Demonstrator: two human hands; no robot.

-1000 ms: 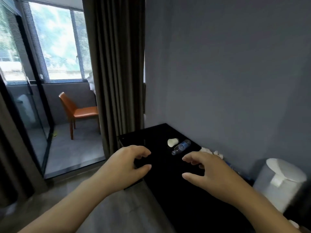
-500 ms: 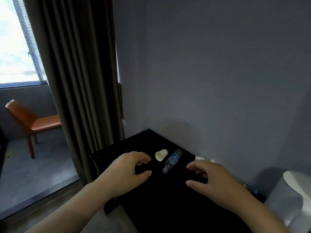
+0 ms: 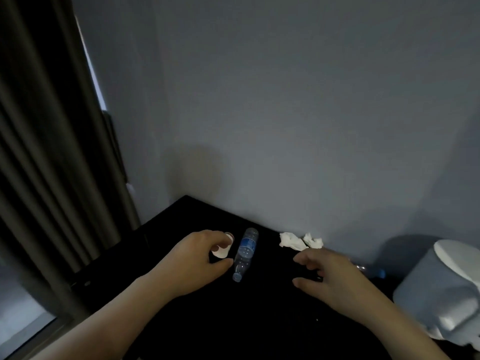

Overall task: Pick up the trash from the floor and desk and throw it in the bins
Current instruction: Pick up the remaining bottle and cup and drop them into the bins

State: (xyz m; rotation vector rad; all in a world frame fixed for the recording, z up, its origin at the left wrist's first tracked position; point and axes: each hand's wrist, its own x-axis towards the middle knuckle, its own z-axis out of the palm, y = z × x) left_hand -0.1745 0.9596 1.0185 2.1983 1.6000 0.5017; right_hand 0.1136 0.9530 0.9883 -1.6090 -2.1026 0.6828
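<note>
A white paper cup lies on its side on the black desk. My left hand reaches over it, with the cup between my loosely curved fingers and thumb; I cannot tell if they touch it. Just right of the cup lies a clear plastic bottle with a blue label, its cap pointing toward me. Two crumpled white tissues sit against the wall. My right hand hovers in front of them, fingers loosely curled and holding nothing. At the right stands a pale bin with a white liner.
A second plastic bottle with a blue cap shows partly behind my right hand, beside the bin. A grey wall backs the desk. Dark curtains hang at the left, with a strip of floor below them.
The view has swung right and closed in on the desk. My left hand has moved forward onto the paper cup. My right hand has come nearer the tissues.
</note>
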